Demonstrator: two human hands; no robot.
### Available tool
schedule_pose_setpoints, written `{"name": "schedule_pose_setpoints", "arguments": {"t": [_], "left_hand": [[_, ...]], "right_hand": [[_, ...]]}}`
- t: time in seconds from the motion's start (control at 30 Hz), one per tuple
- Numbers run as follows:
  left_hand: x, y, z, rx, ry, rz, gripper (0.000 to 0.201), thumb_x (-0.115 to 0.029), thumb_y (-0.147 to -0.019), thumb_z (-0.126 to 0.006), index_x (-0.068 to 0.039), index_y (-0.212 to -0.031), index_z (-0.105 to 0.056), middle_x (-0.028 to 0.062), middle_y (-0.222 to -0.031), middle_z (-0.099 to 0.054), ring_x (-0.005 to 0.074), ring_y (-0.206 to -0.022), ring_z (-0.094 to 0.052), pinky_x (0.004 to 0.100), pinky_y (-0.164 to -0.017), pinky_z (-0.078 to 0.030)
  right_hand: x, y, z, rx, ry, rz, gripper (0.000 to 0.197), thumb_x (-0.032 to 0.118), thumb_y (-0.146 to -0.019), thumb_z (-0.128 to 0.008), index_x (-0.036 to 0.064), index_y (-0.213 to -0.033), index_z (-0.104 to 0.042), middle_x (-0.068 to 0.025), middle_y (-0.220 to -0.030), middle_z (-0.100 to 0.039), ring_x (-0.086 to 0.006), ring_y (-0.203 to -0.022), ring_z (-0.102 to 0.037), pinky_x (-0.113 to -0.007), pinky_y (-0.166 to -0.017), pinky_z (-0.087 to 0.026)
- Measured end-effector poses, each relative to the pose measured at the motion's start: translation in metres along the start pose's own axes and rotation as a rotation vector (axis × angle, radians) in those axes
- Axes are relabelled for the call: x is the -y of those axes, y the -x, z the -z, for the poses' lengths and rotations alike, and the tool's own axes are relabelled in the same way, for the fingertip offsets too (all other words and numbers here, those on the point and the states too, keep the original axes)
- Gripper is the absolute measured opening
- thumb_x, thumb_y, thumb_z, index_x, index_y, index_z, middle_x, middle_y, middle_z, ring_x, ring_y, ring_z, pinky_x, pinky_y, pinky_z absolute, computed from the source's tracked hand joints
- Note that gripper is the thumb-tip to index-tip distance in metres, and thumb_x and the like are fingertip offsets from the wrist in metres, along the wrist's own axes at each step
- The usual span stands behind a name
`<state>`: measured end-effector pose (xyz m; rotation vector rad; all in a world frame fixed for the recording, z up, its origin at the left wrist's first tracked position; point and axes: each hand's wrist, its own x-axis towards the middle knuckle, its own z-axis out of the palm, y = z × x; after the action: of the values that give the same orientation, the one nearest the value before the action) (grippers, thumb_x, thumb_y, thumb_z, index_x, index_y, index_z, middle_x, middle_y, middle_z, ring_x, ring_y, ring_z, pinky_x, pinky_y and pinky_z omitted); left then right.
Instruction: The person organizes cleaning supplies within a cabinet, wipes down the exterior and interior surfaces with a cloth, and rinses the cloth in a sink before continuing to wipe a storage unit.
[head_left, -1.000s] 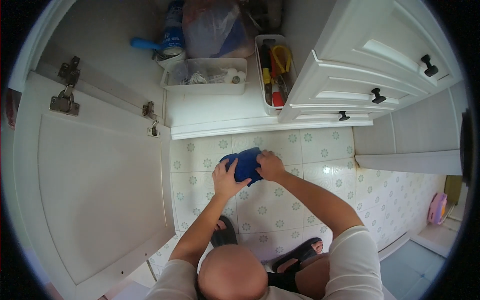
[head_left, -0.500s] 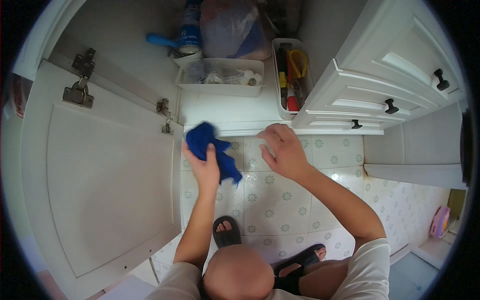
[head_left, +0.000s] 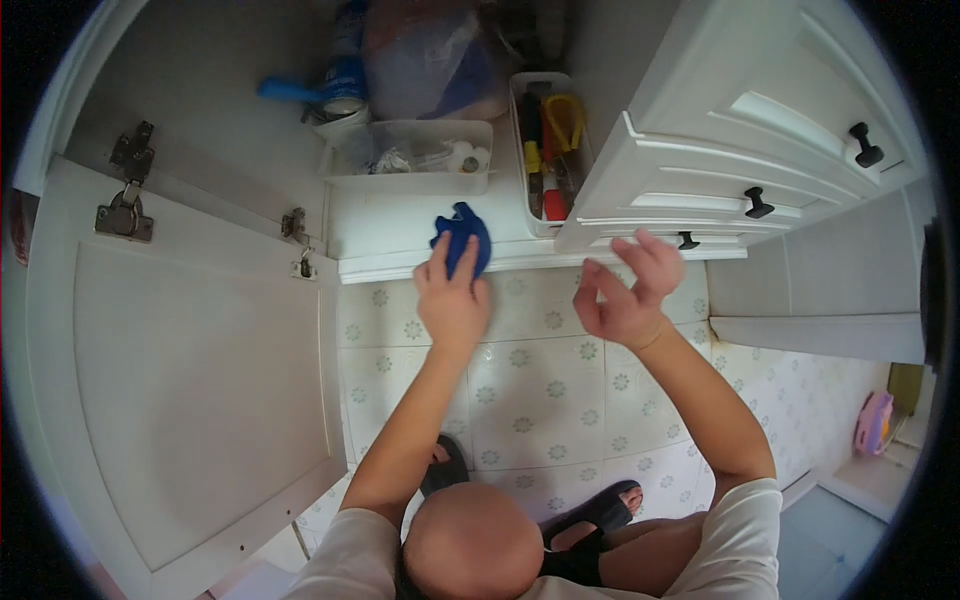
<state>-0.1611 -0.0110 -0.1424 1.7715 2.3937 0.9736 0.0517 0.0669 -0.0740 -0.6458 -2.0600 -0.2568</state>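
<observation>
— Cloth [head_left: 462, 240] first: where is it, and how does it handle?

— You have the blue cloth bunched under your left hand [head_left: 452, 300], pressed on the white cabinet floor [head_left: 385, 225] just inside the front edge. It looks soft and light, with no stiffness, so it likely folds and slips out if you pinch a corner. Keep your fingers spread over the wad and your palm behind it.

— And your hands?

— Your left arm reaches forward almost straight, fingers curled down over the cloth. Your right hand [head_left: 625, 295] hangs in the air to the right of it, palm up, fingers loosely spread and holding nothing, just below the white drawers [head_left: 700, 190]. Beyond your left fingertips sits a clear tray [head_left: 410, 160]; the narrow bin of tools [head_left: 548, 140] is beyond and to the right.
</observation>
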Motion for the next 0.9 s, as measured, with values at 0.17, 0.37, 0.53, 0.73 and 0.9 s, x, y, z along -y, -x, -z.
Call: {"name": "schedule_pose_setpoints", "arguments": {"t": [0.17, 0.37, 0.53, 0.73, 0.9], "left_hand": [[-0.044, 0.005, -0.017, 0.168, 0.033, -0.035, 0.064, -0.009, -0.073, -0.069, -0.026, -0.134, -0.064, 0.0120, -0.142, -0.048, 0.0360, -0.115, -0.052, 0.0431, -0.090, -0.054], [0.020, 0.009, 0.014, 0.051, -0.125, -0.044, 0.067, -0.009, -0.073, -0.070, -0.030, -0.136, -0.063, 0.0135, -0.140, -0.048, 0.0352, -0.123, -0.052, 0.0425, -0.090, -0.054], [0.050, 0.019, 0.025, 0.028, -0.166, 0.075, 0.070, -0.009, -0.074, -0.067, -0.024, -0.142, -0.057, 0.0219, -0.141, -0.044, 0.0396, -0.123, -0.051, 0.0424, -0.096, -0.051], [-0.036, 0.027, -0.023, 0.147, 0.020, -0.027, 0.071, -0.013, -0.076, -0.067, -0.020, -0.146, -0.052, 0.0245, -0.142, -0.040, 0.0424, -0.123, -0.051, 0.0440, -0.087, -0.056], [-0.079, 0.032, -0.040, 0.313, 0.098, 0.026, 0.073, -0.014, -0.077, -0.070, -0.019, -0.147, -0.049, 0.0214, -0.146, -0.037, 0.0407, -0.121, -0.054, 0.0452, -0.088, -0.056]], "right_hand": [[-0.034, -0.020, -0.002, -0.077, 0.226, -0.044, 0.045, 0.020, -0.080, -0.069, 0.0234, -0.125, -0.066, -0.0076, -0.139, -0.049, -0.0347, -0.135, -0.041, -0.052, -0.116, -0.020], [-0.060, -0.015, -0.014, -0.145, 0.232, 0.030, 0.049, 0.024, -0.082, -0.072, 0.0262, -0.130, -0.063, -0.0067, -0.146, -0.042, -0.0352, -0.139, -0.035, -0.056, -0.118, -0.017], [-0.059, -0.013, -0.017, -0.116, 0.262, 0.035, 0.054, 0.026, -0.080, -0.074, 0.0292, -0.132, -0.061, -0.0047, -0.147, -0.041, -0.0346, -0.141, -0.032, -0.056, -0.119, -0.015], [-0.056, -0.013, -0.021, -0.121, 0.246, 0.003, 0.057, 0.024, -0.079, -0.073, 0.0305, -0.135, -0.059, -0.0037, -0.149, -0.039, -0.0341, -0.143, -0.029, -0.056, -0.120, -0.013], [-0.058, -0.013, -0.021, -0.137, 0.244, 0.012, 0.057, 0.026, -0.080, -0.073, 0.0322, -0.135, -0.059, -0.0028, -0.148, -0.039, -0.0330, -0.143, -0.029, -0.055, -0.120, -0.013]]}}
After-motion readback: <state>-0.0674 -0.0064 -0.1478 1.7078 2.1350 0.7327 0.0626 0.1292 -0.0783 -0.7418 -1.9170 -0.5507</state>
